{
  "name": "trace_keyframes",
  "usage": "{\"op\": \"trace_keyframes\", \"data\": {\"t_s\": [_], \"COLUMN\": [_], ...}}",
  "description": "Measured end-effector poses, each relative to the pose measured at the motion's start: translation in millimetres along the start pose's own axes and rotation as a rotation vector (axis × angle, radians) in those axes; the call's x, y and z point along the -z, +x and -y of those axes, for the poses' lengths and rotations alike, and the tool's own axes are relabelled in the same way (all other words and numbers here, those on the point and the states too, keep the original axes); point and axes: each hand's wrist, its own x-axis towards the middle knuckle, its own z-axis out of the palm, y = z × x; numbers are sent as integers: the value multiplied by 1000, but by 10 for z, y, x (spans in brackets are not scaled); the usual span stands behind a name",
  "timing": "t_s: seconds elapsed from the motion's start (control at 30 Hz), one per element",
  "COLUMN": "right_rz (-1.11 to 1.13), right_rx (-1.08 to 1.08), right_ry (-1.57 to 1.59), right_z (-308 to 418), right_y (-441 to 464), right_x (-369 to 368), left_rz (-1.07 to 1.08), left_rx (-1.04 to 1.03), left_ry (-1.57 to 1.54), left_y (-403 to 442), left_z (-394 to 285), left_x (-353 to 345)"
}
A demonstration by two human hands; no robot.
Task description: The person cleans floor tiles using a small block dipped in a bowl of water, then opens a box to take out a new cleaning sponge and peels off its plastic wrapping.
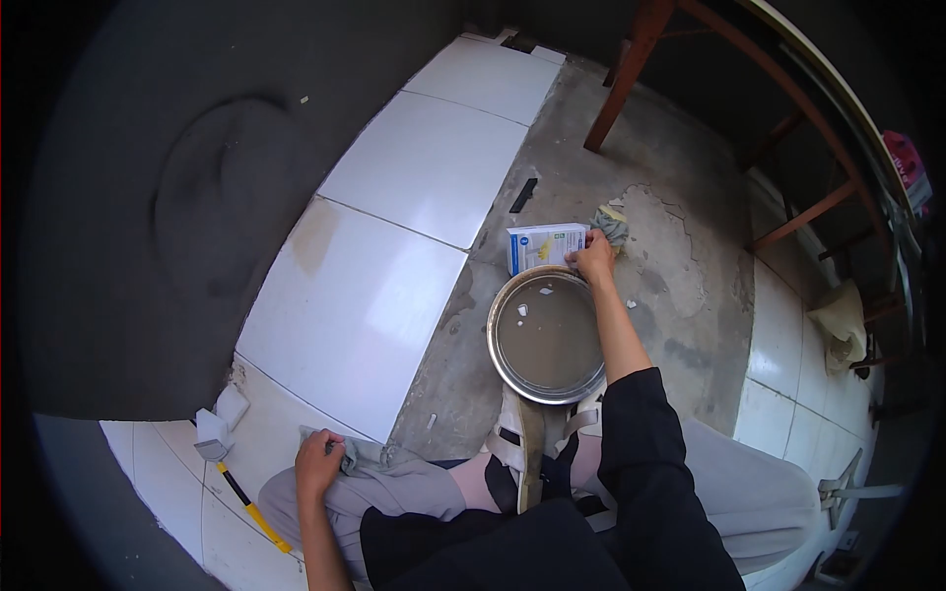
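My right hand [594, 258] is closed on the right end of a white and blue box [538, 248], just beyond the bowl's far rim. The round metal bowl [499, 353] holds murky grey-brown liquid with small white bits in it. Beside the box on the right lies a crumpled grey-green cloth [613, 229] with a yellowish part. My left hand [320, 463] rests by my left knee with its fingers curled against a grey-green cloth [361, 451]; part of that cloth is hidden.
Large white tiles [374, 295] run along the dark wall at left. A black and yellow tool handle [246, 502] lies at lower left. A black strip [524, 195] lies on the grey floor. A brown wooden table leg [631, 79] stands at the back right.
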Motion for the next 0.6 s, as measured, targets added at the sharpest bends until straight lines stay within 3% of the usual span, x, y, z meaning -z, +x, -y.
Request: {"op": "trace_keyframes", "data": {"t_s": [0.27,0.33,0.47,0.6], "right_rz": [-124,-31,-63,-160], "right_rx": [188,185,449,557], "right_ry": [5,-34,-249,-491], "right_z": [27,131,73,260], "right_y": [-150,-215,-180,-246], "right_x": [5,85,102,272], "left_rz": [8,7,6,4], "left_rx": [2,5,12,6], "left_ry": [4,1,-1,-20], "left_y": [22,14,25,10], "left_z": [62,65,80,54], "left_x": [-32,-28,-49,-27]}}
